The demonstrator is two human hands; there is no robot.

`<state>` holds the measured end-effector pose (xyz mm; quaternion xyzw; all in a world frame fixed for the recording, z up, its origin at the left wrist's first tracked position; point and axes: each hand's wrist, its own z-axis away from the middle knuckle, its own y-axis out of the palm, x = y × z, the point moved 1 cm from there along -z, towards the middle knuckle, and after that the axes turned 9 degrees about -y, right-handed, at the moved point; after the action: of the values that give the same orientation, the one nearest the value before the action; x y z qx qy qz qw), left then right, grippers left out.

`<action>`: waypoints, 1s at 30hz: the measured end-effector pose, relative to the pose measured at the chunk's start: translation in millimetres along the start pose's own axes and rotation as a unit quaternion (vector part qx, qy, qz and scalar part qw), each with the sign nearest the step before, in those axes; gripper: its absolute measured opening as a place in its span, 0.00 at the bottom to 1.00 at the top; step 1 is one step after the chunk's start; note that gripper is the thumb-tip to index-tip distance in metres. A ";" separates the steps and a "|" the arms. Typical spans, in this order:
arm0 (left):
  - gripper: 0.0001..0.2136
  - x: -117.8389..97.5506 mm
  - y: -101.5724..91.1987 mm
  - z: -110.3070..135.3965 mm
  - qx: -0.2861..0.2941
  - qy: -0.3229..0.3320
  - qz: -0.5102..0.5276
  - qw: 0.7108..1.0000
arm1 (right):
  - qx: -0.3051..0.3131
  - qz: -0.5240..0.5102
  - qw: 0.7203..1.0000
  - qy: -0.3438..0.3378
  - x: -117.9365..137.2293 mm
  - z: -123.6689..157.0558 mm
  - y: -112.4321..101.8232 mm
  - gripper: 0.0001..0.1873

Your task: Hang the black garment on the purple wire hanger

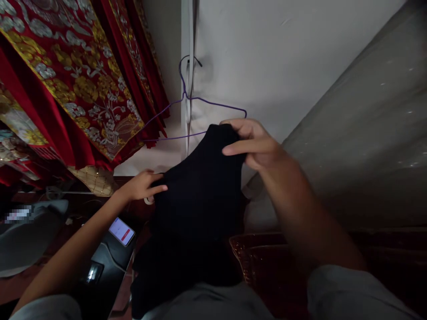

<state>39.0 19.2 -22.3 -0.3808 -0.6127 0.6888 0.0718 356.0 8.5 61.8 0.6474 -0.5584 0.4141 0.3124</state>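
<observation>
Black sleeveless-looking garment (pixel 200 191): held up in front of the wall, below and partly over the purple wire hanger (pixel 216 103).
Left hand (pixel 143 184): closed on the garment's left upper edge, pinched between thumb and fingers.
Right hand (pixel 255 142): clasped on the higher shoulder corner, thumb laid across the front; by the two grips the top edge seems to be kept spread and the cloth kept from sagging.
Hanger: suspended by its hook at the white vertical pole (pixel 187 26), apparently so that its frame is left free; the exact support is hard to make out.
Hidden: the hanger's lower right part, covered by garment and right hand; whether wire has been passed inside cannot be told.
Dark cloth: seams and lower hem lost in shadow.
</observation>
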 end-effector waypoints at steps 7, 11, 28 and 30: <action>0.22 40.4 -34.7 22.6 -0.022 -0.090 -0.153 0.984 | -0.144 0.277 0.939 -0.141 -84.8 -49.3 -14.7 0.10; 0.22 43.3 -46.7 22.5 -0.062 -0.111 -0.181 0.975 | -0.090 0.282 0.953 -0.060 -131.9 -73.8 -12.6 0.09; 0.16 36.0 -53.9 -68.0 -0.187 -0.187 -0.049 0.963 | -0.079 0.386 0.919 -0.018 -87.3 -46.6 -37.7 0.25; 0.17 42.2 -54.1 -69.7 -0.149 -0.195 -0.026 0.969 | -0.081 0.390 0.917 -0.028 -86.2 -44.7 -38.4 0.25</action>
<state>32.2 111.0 10.7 -0.2298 -0.7203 0.6484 -0.0891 382.4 94.3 8.4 0.3618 -0.8068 0.4382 0.1615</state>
